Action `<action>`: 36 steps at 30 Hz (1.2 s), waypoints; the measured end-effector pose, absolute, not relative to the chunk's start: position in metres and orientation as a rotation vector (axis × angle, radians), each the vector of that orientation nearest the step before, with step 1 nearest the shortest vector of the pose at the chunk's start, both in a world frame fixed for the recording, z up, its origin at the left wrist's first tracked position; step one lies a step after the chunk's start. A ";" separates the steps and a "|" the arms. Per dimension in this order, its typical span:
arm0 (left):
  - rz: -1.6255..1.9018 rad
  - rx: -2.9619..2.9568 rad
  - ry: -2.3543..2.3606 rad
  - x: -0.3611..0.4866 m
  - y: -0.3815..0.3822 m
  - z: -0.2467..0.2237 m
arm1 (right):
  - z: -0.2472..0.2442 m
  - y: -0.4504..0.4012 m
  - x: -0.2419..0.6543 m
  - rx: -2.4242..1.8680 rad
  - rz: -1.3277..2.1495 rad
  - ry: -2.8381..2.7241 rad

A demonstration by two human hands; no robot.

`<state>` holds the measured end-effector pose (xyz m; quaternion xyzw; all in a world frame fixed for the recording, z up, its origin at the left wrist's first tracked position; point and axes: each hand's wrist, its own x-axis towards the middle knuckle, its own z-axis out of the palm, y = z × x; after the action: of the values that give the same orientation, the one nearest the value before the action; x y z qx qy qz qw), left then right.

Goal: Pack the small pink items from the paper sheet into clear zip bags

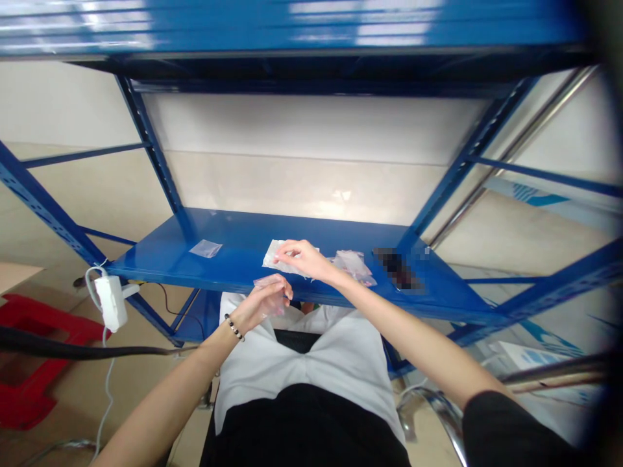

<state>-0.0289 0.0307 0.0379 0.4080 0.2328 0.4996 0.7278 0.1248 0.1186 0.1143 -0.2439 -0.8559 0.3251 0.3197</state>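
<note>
We see our left hand (pixel 263 299) near the front edge of the blue metal shelf (pixel 248 225), its curled fingers holding a clear plastic bag (pixel 276 307). Our right hand (pixel 306 259) is over a white sheet (pixel 269 257) on this shelf, with thumb and fingertips close together; whether they grip some small item, we are not able to tell. Right of the sheet lies a pile of bags (pixel 354 266); on the left, one small flat bag (pixel 206 249).

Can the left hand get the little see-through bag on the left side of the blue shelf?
Probably yes: nothing seems to block the left hand from the little bag, though that hand already holds another clear bag.
</note>
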 end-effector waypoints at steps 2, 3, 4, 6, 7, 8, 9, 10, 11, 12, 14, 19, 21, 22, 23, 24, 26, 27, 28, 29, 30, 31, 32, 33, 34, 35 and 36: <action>1.113 0.850 0.513 -0.031 0.030 0.040 | 0.111 0.132 0.125 -0.733 0.832 -2.141; 1.113 0.833 0.512 -0.032 0.029 0.041 | 0.107 0.138 0.125 -0.767 0.823 -2.102; 1.115 0.821 0.506 -0.033 0.028 0.042 | 0.102 0.146 0.124 -0.792 0.817 -2.078; 1.129 0.805 0.485 -0.035 0.025 0.044 | 0.091 0.161 0.120 -0.828 0.798 -2.065; 1.139 0.799 0.475 -0.036 0.025 0.044 | 0.085 0.169 0.118 -0.847 0.780 -2.066; 1.148 0.793 0.466 -0.036 0.025 0.045 | 0.081 0.177 0.115 -0.872 0.751 -2.071; 1.153 0.787 0.459 -0.037 0.025 0.045 | 0.077 0.185 0.113 -0.903 0.709 -2.081; 1.153 0.783 0.454 -0.036 0.026 0.045 | 0.075 0.193 0.111 -0.942 0.652 -2.101; 1.152 0.782 0.453 -0.036 0.027 0.045 | 0.074 0.201 0.109 -0.989 0.577 -2.139; 1.149 0.785 0.456 -0.035 0.029 0.044 | 0.075 0.208 0.107 -1.037 0.494 -2.191; 1.145 0.800 0.475 -0.033 0.033 0.043 | 0.077 0.219 0.105 -1.112 0.345 -2.302; 1.119 0.849 0.498 -0.032 0.033 0.041 | 0.077 0.228 0.103 -1.167 0.215 -2.443; 1.110 0.866 0.491 -0.033 0.030 0.041 | 0.072 0.226 0.103 -1.189 0.183 -2.466; 1.108 0.873 0.487 -0.033 0.028 0.042 | 0.070 0.224 0.102 -1.199 0.169 -2.474; 1.111 0.879 0.484 -0.033 0.027 0.042 | 0.067 0.222 0.102 -1.210 0.155 -2.480; 1.118 0.887 0.484 -0.034 0.026 0.041 | 0.066 0.220 0.101 -1.220 0.140 -2.484; 1.128 0.905 0.496 -0.034 0.027 0.039 | 0.064 0.214 0.100 -1.234 0.106 -2.489; 1.131 0.913 0.508 -0.033 0.029 0.038 | 0.065 0.212 0.100 -1.239 0.090 -2.491; 1.131 0.919 0.524 -0.033 0.031 0.036 | 0.066 0.211 0.099 -1.241 0.077 -2.493; 1.133 0.919 0.531 -0.032 0.034 0.035 | 0.067 0.210 0.099 -1.241 0.069 -2.496; 1.153 0.919 0.542 -0.032 0.037 0.034 | 0.069 0.209 0.098 -1.234 0.065 -2.499; 1.160 0.929 0.554 -0.031 0.040 0.034 | 0.071 0.209 0.098 -1.224 0.064 -2.500; 1.154 0.950 0.569 -0.031 0.042 0.034 | 0.073 0.208 0.097 -1.212 0.065 -2.497; 1.144 0.971 0.588 -0.031 0.043 0.035 | 0.075 0.207 0.096 -1.202 0.064 -2.491; 1.130 0.994 0.609 -0.032 0.042 0.036 | 0.078 0.204 0.096 -1.184 0.069 -2.479; 1.116 1.015 0.631 -0.032 0.041 0.037 | 0.080 0.199 0.095 -1.151 0.086 -2.459; 1.106 1.034 0.652 -0.031 0.038 0.037 | 0.083 0.193 0.095 -1.098 0.118 -2.432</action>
<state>-0.0313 0.0382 0.0373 0.4603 0.2901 0.4924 0.6794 0.0951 0.1926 0.0833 -0.3999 -0.8853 0.0430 0.2332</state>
